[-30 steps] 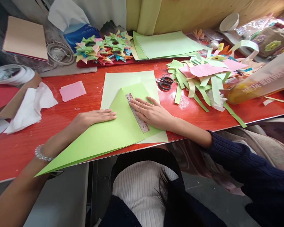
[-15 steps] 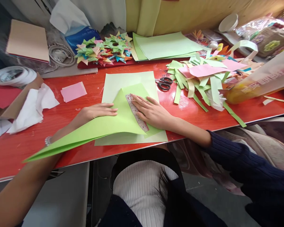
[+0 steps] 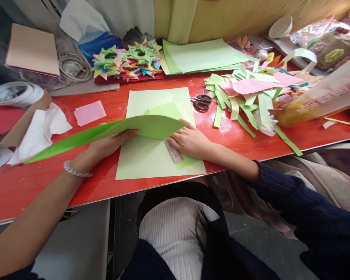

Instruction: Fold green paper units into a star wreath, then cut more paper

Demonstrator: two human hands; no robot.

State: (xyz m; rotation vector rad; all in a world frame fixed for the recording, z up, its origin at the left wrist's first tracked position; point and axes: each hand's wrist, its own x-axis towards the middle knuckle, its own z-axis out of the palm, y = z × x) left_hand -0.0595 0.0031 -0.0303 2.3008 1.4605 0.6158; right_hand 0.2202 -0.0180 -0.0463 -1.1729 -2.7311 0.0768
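"What's differing from half a second ago in the head view?"
"The green sheet (image 3: 157,126) is rising higher now, arching over the pale paper (image 3: 146,165) on the table (image 3: 100,179) and uncovering more of it."

"And the hands?"
"The left hand (image 3: 109,144) is now touching the sheet from beneath; its thumb isn't showing clearly, so I can't tell whether its grip is pinching. The right hand (image 3: 192,142) is still lying flat on the ruler (image 3: 175,154), closing round nothing, though the sheet is covering some fingertips."

"Anything else hiding?"
"The sheet is concealing the ruler's upper end. The bracelet (image 3: 75,171) is now showing fully. The bottle (image 3: 323,95) is running past the right edge."
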